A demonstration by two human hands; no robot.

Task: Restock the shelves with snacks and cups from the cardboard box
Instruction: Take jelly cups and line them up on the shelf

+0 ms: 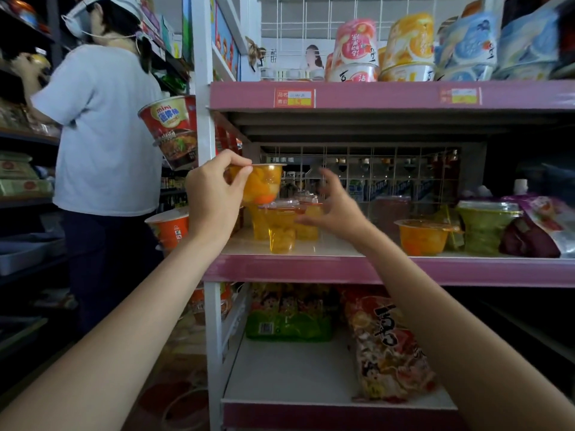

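The pink shelf (pixel 373 270) carries a cluster of fruit cups (pixel 281 227) at its left end. Above that cluster the left hand (pixel 214 194) holds one more fruit cup (pixel 261 185), fingers (pixel 241 177) and thumb pinching its rim at the lid edge. The right hand (pixel 337 209) hovers just beside the cluster, fingers spread and holding nothing. The cup looks like thin clear plastic filled with syrup and fruit: fairly heavy for its size, smooth-walled, likely slippery. The stiff rim seems the safest hold, since squeezing the wall could buckle it.
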